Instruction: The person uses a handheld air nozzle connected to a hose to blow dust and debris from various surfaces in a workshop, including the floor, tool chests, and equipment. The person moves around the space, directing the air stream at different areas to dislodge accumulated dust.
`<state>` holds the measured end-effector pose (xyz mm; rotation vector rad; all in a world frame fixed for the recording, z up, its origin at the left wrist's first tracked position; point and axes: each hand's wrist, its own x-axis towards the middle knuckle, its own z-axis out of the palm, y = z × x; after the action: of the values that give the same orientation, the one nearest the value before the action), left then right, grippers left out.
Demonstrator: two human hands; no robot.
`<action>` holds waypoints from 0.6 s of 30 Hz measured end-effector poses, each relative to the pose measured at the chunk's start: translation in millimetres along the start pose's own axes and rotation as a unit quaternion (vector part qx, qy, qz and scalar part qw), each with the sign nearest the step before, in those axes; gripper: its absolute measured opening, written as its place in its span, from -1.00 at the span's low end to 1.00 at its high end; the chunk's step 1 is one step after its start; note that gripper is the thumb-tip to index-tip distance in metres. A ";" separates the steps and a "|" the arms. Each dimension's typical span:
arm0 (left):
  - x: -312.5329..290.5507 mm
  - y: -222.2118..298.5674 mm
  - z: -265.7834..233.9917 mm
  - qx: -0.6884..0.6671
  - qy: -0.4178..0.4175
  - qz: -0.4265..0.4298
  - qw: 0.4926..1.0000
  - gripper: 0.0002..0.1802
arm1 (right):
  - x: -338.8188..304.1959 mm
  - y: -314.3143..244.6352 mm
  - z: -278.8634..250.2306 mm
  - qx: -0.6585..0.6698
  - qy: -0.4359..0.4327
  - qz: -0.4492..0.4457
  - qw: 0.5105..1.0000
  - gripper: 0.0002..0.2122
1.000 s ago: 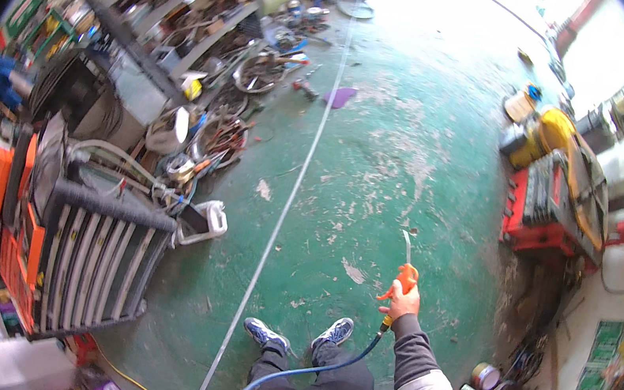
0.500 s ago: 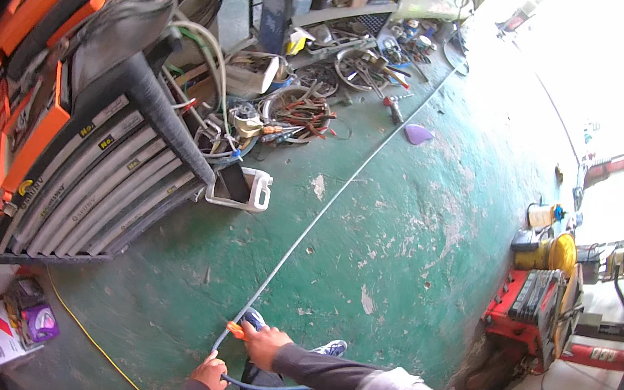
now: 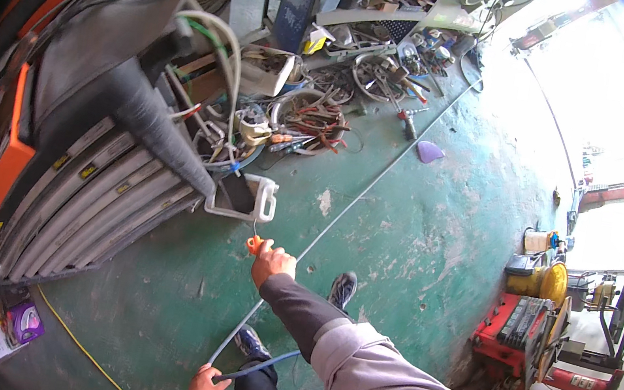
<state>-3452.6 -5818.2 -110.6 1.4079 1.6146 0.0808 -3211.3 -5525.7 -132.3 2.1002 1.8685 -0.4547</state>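
Observation:
My left hand [image 3: 206,384] is closed around a grey-blue hose or cable [image 3: 340,211] at the lower middle. From that hand one length runs straight across the floor to the far right, and another bends right over my trouser leg. My right hand [image 3: 273,264] is stretched forward, closed on an orange-handled tool [image 3: 254,245]. A thin, bent metal tip sticks up from its handle, near a cut-open white jug [image 3: 266,201]. The tool stands apart from the hose, which passes beneath my right forearm.
A tool cabinet [image 3: 88,195] with grey drawers and orange trays stands left. Bowls of pliers [image 3: 311,119] and a purple scrap [image 3: 429,152] lie ahead. At right are a red case [image 3: 504,330] and a yellow container [image 3: 547,282]. A yellow cord [image 3: 87,347] crosses the floor lower left.
My right hand has moved forward, away from the hose and my left hand, carrying the orange-handled tool toward the white jug. My left hand still grips the hose. The view has shifted slightly.

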 end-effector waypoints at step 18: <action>196.7 269.7 -8.8 0.016 0.182 -0.142 0.973 -0.46 | 312.9 395.4 -152.9 0.096 0.024 0.183 0.978 -0.65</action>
<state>-3237.2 -5567.7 -62.2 1.2207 2.1156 0.1520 -2778.7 -5225.1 -121.7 2.5337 1.4589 -0.5141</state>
